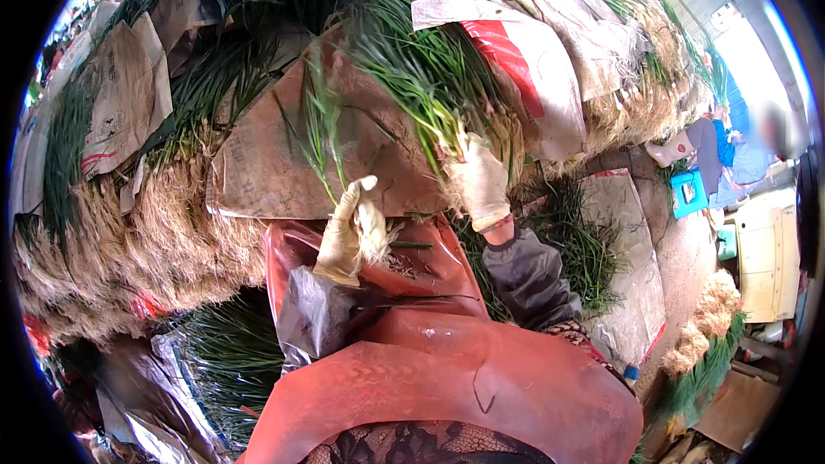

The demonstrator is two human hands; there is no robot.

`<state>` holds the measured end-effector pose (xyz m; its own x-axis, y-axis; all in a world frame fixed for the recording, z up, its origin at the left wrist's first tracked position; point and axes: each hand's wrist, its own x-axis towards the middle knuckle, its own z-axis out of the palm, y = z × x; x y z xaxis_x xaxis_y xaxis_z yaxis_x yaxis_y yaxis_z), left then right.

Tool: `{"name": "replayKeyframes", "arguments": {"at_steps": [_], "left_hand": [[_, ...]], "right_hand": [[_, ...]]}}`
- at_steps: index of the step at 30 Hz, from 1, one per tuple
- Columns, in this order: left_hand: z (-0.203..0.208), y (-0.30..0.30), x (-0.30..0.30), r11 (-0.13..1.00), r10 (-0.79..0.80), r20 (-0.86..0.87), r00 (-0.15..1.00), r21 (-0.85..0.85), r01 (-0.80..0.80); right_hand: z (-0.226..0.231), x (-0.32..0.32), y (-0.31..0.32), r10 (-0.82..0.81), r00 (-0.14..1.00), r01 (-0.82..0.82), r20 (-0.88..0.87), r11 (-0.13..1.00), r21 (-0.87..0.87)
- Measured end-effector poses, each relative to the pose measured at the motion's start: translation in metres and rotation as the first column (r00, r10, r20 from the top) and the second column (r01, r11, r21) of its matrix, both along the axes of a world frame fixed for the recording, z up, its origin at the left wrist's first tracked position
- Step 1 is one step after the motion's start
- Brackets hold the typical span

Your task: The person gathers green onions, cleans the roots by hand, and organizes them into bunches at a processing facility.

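Note:
My left hand, in a pale glove, is closed around a few chives. Their thin green leaves point up and away, and pale stringy roots hang out beside my fingers, over the lap of my red-brown apron. On the right, my gloved right hand grips the root end of a thicker bunch of chives. That bunch lies over the edge of a brown sack sheet. Part of its root end is hidden behind my right fingers.
Stacked chives with a thick fringe of roots stand at left. Another covered stack rises at far right. Loose leaves lie beside my right arm, near a flattened sack. A blue plastic stool and root bundles are farther right.

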<state>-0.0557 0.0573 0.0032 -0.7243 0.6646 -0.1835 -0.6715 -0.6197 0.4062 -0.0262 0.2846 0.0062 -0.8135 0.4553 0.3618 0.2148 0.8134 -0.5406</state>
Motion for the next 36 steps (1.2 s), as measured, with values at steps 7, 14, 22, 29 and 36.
{"name": "replayKeyframes", "arguments": {"at_steps": [7,14,22,29,36], "left_hand": [[-0.038,0.015,-0.026,0.995,-0.102,-0.042,0.994,-0.016,0.101],[-0.026,0.016,-0.013,0.956,-0.177,-0.013,0.984,-0.240,0.169],[0.013,-0.009,-0.049,0.902,-0.059,-0.304,0.951,-0.424,-0.079],[0.013,-0.028,-0.052,0.933,0.060,-0.235,0.970,-0.332,-0.138],[-0.016,-0.044,-0.036,0.979,-0.050,-0.383,0.922,-0.203,-0.032]], "right_hand": [[-0.015,0.012,-0.005,0.195,0.677,-0.357,0.710,0.930,0.085],[-0.012,-0.037,0.098,-0.246,0.969,0.202,0.003,0.800,0.565],[0.013,-0.073,0.113,-0.070,0.920,0.096,0.387,0.994,-0.050],[-0.001,-0.056,0.014,0.129,0.943,-0.324,0.308,0.573,0.752],[0.027,-0.028,0.005,0.172,0.774,-0.473,0.610,0.798,0.375]]}}
